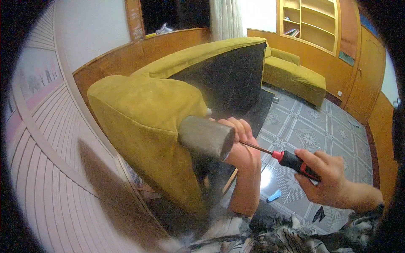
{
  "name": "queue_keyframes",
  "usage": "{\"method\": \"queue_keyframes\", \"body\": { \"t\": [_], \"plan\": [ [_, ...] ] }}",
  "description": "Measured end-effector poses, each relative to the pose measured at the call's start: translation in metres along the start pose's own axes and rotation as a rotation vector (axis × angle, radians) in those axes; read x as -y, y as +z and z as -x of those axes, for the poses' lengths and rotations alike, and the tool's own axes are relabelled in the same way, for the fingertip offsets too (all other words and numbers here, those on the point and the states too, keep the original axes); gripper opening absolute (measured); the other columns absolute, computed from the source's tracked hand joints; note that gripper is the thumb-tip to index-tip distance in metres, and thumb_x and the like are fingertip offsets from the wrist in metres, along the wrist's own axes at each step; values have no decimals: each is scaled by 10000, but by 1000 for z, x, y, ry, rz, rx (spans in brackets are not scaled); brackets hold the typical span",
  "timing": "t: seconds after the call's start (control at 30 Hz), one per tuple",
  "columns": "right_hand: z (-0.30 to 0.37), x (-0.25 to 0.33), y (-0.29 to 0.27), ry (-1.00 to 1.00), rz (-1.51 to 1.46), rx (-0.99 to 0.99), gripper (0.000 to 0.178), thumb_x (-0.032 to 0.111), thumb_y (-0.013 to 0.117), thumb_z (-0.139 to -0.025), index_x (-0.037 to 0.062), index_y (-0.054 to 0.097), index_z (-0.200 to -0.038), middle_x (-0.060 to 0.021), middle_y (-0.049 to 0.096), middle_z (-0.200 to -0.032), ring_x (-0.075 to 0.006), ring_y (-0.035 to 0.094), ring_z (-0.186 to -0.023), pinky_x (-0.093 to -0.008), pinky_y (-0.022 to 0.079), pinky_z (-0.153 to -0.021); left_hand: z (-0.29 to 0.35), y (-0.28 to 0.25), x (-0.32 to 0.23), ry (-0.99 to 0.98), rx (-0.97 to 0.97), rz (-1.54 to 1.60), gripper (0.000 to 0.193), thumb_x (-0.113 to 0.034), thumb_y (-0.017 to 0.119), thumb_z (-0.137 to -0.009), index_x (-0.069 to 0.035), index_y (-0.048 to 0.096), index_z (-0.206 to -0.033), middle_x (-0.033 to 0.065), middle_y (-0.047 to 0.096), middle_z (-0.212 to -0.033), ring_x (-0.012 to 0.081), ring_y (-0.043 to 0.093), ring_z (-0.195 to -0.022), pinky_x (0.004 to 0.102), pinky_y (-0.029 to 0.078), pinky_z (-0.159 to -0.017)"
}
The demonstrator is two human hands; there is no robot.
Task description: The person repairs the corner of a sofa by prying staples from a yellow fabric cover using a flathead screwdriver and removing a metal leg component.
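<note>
A mustard-yellow sofa [139, 99] lies tipped, its black fabric underside [223, 80] turned to the right. From its near end sticks out a thick grey-brown cylindrical sofa leg [204, 135]. My left hand [241, 137] is closed just beside this leg, fingers curled; what they hold is hidden. In my right hand [322, 175] is a screwdriver [291, 160] with a black and red handle, gripped along that handle. Its shaft points left and up, and its tip ends at my left hand's fingers, so I cannot see what it touches.
On the patterned grey floor [312, 130] lie a small light-blue object [274, 195] and a black one [319, 214]. Another yellow sofa [293, 71] stands by the far wall, below a wooden shelf [316, 19]. Pale slatted panelling [55, 139] runs close along the left.
</note>
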State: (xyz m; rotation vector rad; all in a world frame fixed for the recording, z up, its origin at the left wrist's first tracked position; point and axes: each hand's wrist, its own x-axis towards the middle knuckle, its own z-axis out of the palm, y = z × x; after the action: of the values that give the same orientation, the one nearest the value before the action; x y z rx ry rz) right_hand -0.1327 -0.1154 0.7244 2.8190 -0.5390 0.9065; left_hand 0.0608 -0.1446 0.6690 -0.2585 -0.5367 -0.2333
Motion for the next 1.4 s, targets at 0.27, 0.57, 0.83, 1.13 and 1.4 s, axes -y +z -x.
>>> {"method": "queue_keyframes", "body": {
  "t": [0.27,0.57,0.83,1.13,1.4],
  "plan": [
    [1,10,1,1031,-1319,510,367,219,609,-821,13,552,-1119,15,511,-649,-68,463,-555,-206,351,-470,-1,-20,-3,-140,36,127,135,-262,438,-929,-131,424,-957,-10,385,-534,105,361,-447,235,312,-434],
    [18,-7,42,107,-420,47,464,88,702,-681,67,552,-1120,-77,581,-701,-196,584,-552,-314,470,-488,-2,-27,-20,-50,15,-171,170,-277,452,-923,-112,490,-927,1,454,-568,104,388,-448,250,329,-434],
    [35,-33,70,46,-420,-5,527,175,724,-660,86,550,-1149,-49,545,-658,-218,547,-474,-344,438,-406,3,-23,-29,-99,-19,-342,247,-263,384,-960,-50,504,-925,2,407,-644,92,366,-539,216,319,-486],
    [31,-59,112,-30,-657,-72,569,173,735,-631,60,558,-1160,-37,507,-638,-173,503,-444,-310,387,-367,5,-23,-37,-114,32,-363,253,-186,359,-943,16,504,-990,45,428,-692,139,414,-590,275,457,-572],
    [16,-75,126,-82,-774,-99,577,177,728,-642,58,550,-1178,-31,491,-618,-165,489,-433,-297,374,-361,2,-21,-34,-28,-61,-446,230,-162,375,-924,19,499,-993,43,424,-686,125,426,-595,247,434,-522]
  ]
}}
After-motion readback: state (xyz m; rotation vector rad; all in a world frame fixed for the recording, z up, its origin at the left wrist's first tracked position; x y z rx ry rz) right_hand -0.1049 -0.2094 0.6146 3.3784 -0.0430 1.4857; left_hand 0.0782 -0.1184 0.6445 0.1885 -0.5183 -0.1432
